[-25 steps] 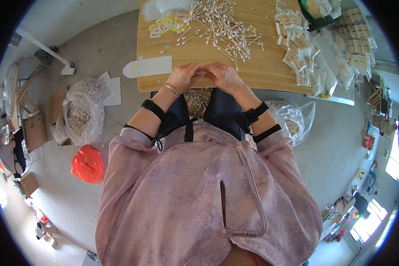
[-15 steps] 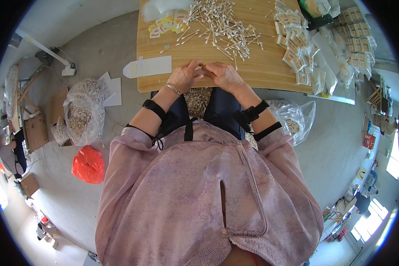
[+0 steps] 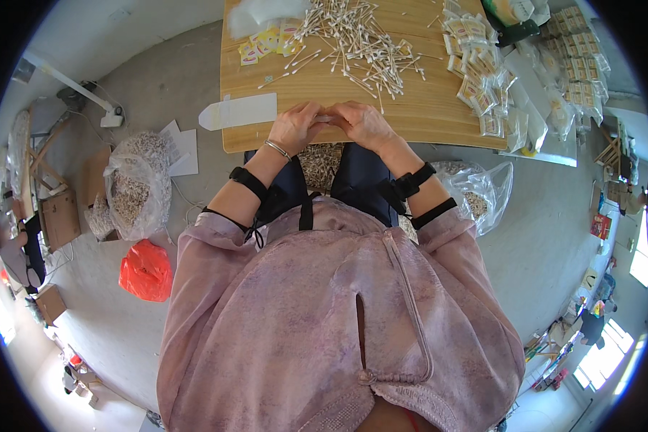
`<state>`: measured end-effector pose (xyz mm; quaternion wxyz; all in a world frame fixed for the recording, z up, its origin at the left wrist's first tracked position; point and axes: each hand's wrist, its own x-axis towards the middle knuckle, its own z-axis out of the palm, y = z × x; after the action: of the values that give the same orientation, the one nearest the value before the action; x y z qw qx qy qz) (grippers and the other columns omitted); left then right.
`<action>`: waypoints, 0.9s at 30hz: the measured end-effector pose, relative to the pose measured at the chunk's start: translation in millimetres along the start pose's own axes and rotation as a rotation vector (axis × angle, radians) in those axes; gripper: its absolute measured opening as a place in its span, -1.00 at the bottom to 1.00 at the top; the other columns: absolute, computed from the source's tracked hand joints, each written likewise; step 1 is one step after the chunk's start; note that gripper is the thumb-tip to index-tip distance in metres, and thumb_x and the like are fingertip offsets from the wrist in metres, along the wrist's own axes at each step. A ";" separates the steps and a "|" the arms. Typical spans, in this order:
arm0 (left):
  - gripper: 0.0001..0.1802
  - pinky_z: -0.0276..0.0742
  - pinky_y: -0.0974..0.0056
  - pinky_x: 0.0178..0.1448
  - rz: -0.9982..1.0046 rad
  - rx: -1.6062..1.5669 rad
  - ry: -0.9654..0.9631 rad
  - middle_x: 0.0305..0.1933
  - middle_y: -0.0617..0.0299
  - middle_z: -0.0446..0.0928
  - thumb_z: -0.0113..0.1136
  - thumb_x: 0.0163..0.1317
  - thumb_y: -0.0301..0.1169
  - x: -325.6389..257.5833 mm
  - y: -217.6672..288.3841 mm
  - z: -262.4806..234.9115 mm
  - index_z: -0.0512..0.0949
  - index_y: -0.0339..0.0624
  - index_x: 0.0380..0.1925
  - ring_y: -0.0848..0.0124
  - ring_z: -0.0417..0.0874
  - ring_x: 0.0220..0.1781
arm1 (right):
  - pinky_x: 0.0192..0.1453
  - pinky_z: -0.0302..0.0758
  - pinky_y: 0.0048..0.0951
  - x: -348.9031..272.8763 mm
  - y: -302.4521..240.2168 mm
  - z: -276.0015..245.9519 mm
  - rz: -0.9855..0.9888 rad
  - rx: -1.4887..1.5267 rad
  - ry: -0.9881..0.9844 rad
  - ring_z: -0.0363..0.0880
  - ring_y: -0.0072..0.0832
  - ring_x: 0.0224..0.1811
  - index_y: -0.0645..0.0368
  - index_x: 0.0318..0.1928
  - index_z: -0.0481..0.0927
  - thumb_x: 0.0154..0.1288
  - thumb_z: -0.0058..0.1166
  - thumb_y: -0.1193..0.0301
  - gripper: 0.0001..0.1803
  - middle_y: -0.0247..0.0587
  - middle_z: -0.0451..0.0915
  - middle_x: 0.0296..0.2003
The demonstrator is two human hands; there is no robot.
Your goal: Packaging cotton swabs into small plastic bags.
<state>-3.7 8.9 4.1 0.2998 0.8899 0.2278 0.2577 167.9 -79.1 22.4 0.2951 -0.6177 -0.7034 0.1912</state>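
Left hand (image 3: 294, 129) and right hand (image 3: 364, 124) curled inward, backs upward, both pinching a small pale piece (image 3: 325, 119) over the near edge of the counter (image 3: 443, 124), cotton swabs (image 3: 360, 43) heaped farther back

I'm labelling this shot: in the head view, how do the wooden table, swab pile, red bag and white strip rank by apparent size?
1. Wooden table
2. Swab pile
3. Red bag and white strip: too alike to rank

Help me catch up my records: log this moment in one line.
left hand: holding small pale item | right hand: on same item | cotton swabs: heaped on table beyond hands
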 end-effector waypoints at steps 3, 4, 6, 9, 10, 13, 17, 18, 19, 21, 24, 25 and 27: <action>-0.83 0.51 0.16 -0.33 0.038 0.055 0.012 -0.46 0.20 0.53 0.25 0.01 -0.39 -2.2 1.7 0.6 0.44 -0.11 -0.46 0.17 0.60 -0.33 | -0.23 0.50 -0.22 -1.8 -0.2 -0.5 0.025 -0.023 -0.029 0.57 -0.13 -0.27 0.10 -0.19 0.54 0.13 0.14 0.43 -0.80 -0.11 0.59 -0.37; -0.83 0.52 0.18 -0.33 0.047 0.099 0.032 -0.46 0.19 0.53 0.25 0.01 -0.38 -2.2 3.2 1.3 0.43 -0.11 -0.49 0.18 0.61 -0.33 | -0.23 0.50 -0.22 -2.5 -0.8 -1.0 0.024 -0.024 -0.026 0.57 -0.13 -0.27 0.10 -0.19 0.54 0.13 0.14 0.43 -0.80 -0.11 0.59 -0.37; -0.82 0.52 0.19 -0.34 0.119 0.134 0.098 -0.48 0.19 0.52 0.25 0.01 -0.38 -1.6 3.8 1.7 0.42 -0.12 -0.53 0.18 0.60 -0.35 | -0.18 0.50 -0.20 -3.6 -1.9 -1.1 0.038 0.016 -0.003 0.56 -0.12 -0.24 0.11 -0.20 0.52 0.14 0.08 0.43 -0.81 -0.07 0.59 -0.36; -0.81 0.53 0.22 -0.31 0.236 0.212 0.197 -0.51 0.20 0.50 0.24 0.00 -0.38 0.6 1.7 2.4 0.39 -0.11 -0.56 0.19 0.60 -0.37 | -0.22 0.51 -0.20 -3.4 -3.1 -1.0 0.042 0.039 0.032 0.56 -0.07 -0.25 0.12 -0.17 0.53 0.09 0.11 0.51 -0.76 -0.07 0.59 -0.35; -0.81 0.55 0.23 -0.28 0.286 0.257 0.232 -0.52 0.20 0.49 0.24 -0.01 -0.38 1.3 1.0 2.5 0.38 -0.11 -0.56 0.19 0.61 -0.37 | -0.22 0.51 -0.20 -3.5 -2.1 -0.2 0.042 0.039 0.032 0.56 -0.07 -0.25 0.12 -0.17 0.53 0.09 0.11 0.51 -0.76 -0.07 0.59 -0.35; -0.81 0.57 0.24 -0.18 0.276 0.308 0.187 -0.50 0.21 0.50 0.22 0.01 -0.38 0.2 1.7 2.6 0.38 -0.10 -0.54 0.20 0.62 -0.31 | -0.22 0.51 -0.19 -2.7 0.5 2.9 0.034 0.049 0.062 0.56 -0.05 -0.25 0.12 -0.17 0.52 0.08 0.10 0.54 -0.75 -0.05 0.58 -0.34; -0.82 0.56 0.24 -0.06 0.232 0.331 0.060 -0.46 0.19 0.53 0.21 0.04 -0.37 3.7 4.1 -1.9 0.38 -0.12 -0.49 0.20 0.63 -0.22 | -0.19 0.51 -0.21 -5.0 2.1 5.9 0.048 -0.003 0.055 0.57 -0.11 -0.24 0.13 -0.18 0.50 0.09 0.07 0.49 -0.78 -0.06 0.59 -0.34; -0.81 0.54 0.23 -0.06 0.260 0.353 0.087 -0.46 0.18 0.52 0.20 0.05 -0.37 4.8 4.2 -1.9 0.37 -0.12 -0.48 0.19 0.62 -0.22 | -0.19 0.52 -0.21 -5.2 1.3 6.9 0.046 -0.004 0.060 0.57 -0.12 -0.24 0.13 -0.18 0.50 0.09 0.07 0.49 -0.78 -0.06 0.59 -0.35; -0.81 0.53 0.21 -0.06 0.288 0.374 0.113 -0.46 0.16 0.52 0.20 0.05 -0.36 6.0 4.2 -1.6 0.37 -0.13 -0.46 0.19 0.61 -0.21 | -0.19 0.52 -0.21 -5.0 1.3 7.1 0.045 -0.005 0.061 0.57 -0.12 -0.24 0.13 -0.18 0.50 0.09 0.07 0.49 -0.78 -0.06 0.59 -0.35; -0.81 0.52 0.19 -0.09 0.255 0.332 0.121 -0.47 0.16 0.51 0.20 0.05 -0.37 7.4 3.5 1.3 0.37 -0.13 -0.45 0.18 0.60 -0.24 | -0.19 0.51 -0.21 -4.1 2.2 7.3 0.038 -0.009 0.091 0.57 -0.12 -0.25 0.13 -0.19 0.50 0.10 0.07 0.49 -0.78 -0.06 0.59 -0.37; -0.81 0.49 0.15 -0.15 0.161 0.244 0.077 -0.48 0.14 0.49 0.20 0.05 -0.38 5.4 3.4 2.2 0.36 -0.14 -0.44 0.16 0.57 -0.29 | -0.21 0.52 -0.22 -6.4 4.8 8.5 -0.003 -0.052 0.083 0.58 -0.13 -0.28 0.12 -0.19 0.50 0.10 0.07 0.48 -0.79 -0.08 0.59 -0.38; -0.81 0.47 0.13 -0.18 0.101 0.197 0.024 -0.48 0.14 0.48 0.20 0.05 -0.38 5.1 4.4 2.0 0.36 -0.14 -0.44 0.15 0.55 -0.32 | -0.21 0.52 -0.22 -7.6 6.4 9.1 -0.002 -0.052 0.084 0.58 -0.13 -0.28 0.12 -0.19 0.50 0.10 0.07 0.48 -0.79 -0.08 0.59 -0.38; -0.80 0.47 0.13 -0.20 0.132 0.208 0.033 -0.48 0.14 0.48 0.20 0.04 -0.38 7.8 2.6 3.2 0.36 -0.14 -0.43 0.15 0.55 -0.33 | -0.24 0.52 -0.23 -8.7 8.3 10.1 -0.041 -0.059 0.102 0.58 -0.14 -0.29 0.11 -0.19 0.50 0.10 0.07 0.48 -0.78 -0.09 0.59 -0.39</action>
<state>4.8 10.1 6.1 0.1844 0.9249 0.1992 0.2662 168.1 -85.3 8.0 0.3160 -0.6204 -0.7055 0.1324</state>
